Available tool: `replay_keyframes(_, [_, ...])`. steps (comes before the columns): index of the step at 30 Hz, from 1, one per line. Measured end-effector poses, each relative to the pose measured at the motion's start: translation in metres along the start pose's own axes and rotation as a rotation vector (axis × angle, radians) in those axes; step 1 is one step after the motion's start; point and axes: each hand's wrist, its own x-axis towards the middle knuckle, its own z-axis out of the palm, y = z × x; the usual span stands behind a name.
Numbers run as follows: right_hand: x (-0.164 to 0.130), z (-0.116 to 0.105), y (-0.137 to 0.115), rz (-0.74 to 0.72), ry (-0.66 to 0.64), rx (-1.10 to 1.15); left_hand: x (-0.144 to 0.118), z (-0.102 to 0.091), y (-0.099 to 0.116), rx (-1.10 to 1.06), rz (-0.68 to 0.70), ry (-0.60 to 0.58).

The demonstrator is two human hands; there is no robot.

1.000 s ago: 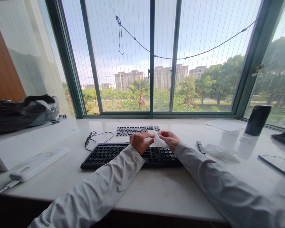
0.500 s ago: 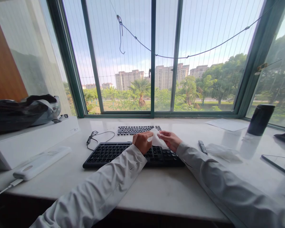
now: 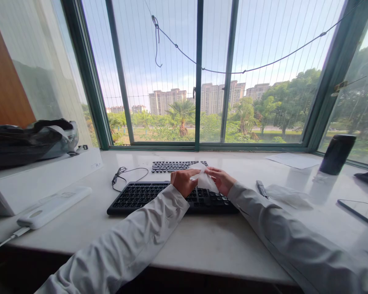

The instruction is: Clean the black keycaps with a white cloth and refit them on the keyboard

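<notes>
My left hand (image 3: pixel 182 181) and my right hand (image 3: pixel 222 180) both grip a white wipe (image 3: pixel 204 180), held between them just above the right half of a black keyboard (image 3: pixel 144 197). The wipe hangs as a small crumpled sheet between my fingertips. A second, smaller black keyboard (image 3: pixel 171 166) lies just behind the first, nearer the window. Both my sleeves are pale grey.
A white box (image 3: pixel 43 179) with a dark bag (image 3: pixel 27 143) on it stands at the left, a white power bank (image 3: pixel 49 206) with a cable in front. A black cable (image 3: pixel 122 175), a pen (image 3: pixel 261 189), a crumpled wrapper (image 3: pixel 286 196), a black cylinder (image 3: pixel 336 154), paper (image 3: pixel 291 160) and a phone (image 3: pixel 360 211) lie on the right.
My hands have shifted slightly and spread the wipe a little wider between them. The view has drifted a bit; nothing else on the sill has moved.
</notes>
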Motion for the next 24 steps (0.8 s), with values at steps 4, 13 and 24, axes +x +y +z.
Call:
replay_keyframes(4, [-0.003, 0.0, -0.005, 0.067, -0.004, 0.054, -0.001, 0.0, 0.0, -0.032, 0.038, -0.004])
replay_keyframes(13, [-0.006, -0.001, -0.011, 0.121, 0.006, 0.09, -0.003, -0.003, 0.001, -0.098, 0.141, -0.015])
replay_keyframes(24, [-0.002, 0.0, -0.004, -0.051, -0.049, -0.021, -0.002, 0.0, 0.001, -0.026, 0.015, 0.07])
